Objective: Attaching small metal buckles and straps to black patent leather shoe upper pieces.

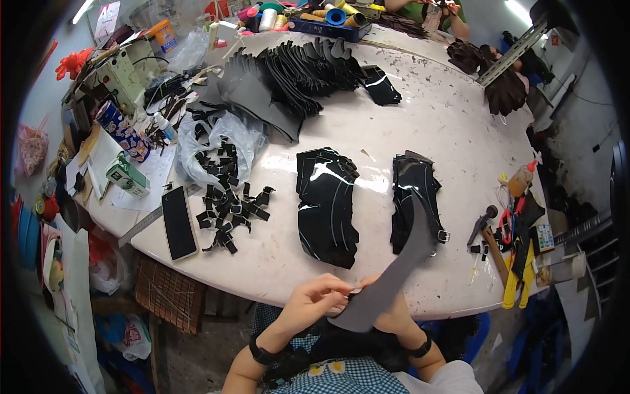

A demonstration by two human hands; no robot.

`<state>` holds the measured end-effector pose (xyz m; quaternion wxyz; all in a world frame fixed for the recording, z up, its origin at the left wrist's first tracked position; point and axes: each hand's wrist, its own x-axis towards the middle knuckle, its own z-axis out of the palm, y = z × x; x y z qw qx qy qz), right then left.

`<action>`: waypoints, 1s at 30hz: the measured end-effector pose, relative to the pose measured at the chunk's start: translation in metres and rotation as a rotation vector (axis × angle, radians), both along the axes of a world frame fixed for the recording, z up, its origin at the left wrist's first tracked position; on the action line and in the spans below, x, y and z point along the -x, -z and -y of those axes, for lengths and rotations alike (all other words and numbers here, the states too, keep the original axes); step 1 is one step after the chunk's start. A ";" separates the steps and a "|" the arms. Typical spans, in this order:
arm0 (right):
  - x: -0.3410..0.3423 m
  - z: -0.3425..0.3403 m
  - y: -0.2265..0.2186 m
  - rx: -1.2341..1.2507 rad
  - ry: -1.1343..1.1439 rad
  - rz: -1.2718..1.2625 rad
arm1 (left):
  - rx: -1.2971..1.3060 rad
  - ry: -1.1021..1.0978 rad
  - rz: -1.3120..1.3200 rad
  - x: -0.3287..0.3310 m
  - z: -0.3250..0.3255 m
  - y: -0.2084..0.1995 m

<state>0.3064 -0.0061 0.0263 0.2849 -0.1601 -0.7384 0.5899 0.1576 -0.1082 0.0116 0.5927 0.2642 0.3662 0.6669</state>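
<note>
A long curved piece of leather-like sheet (387,279), grey on the side facing up, is held over the table's near edge. My right hand (394,314) grips it from behind, and the sheet hides most of those fingers. At its left edge, my left hand (321,299) has thumb and fingers pinched together on the border, where a bit of black shows. A small buckle (443,236) sits by the sheet's upper part. Beyond it lies a stack of black cut pieces (412,177); a larger black stack (326,210) with pale lines is to its left.
Short black straps with buckles (230,210) spill from a plastic bag (246,148) beside a phone (178,223). Many grey pieces (282,75) fan out at the back. Right: a hammer (493,253), yellow-handled tool (518,285) and glue bottle (522,178). Another person (453,16) works across the table.
</note>
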 end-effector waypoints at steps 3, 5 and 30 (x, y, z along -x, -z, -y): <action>0.001 0.002 0.002 0.332 -0.005 0.024 | 0.127 0.019 -0.199 -0.004 -0.008 -0.007; -0.001 0.001 0.004 0.310 -0.004 0.044 | 0.288 -0.009 -0.322 -0.005 -0.008 -0.014; -0.003 0.002 -0.007 0.314 0.058 0.148 | 0.070 0.154 -0.033 0.006 -0.002 0.007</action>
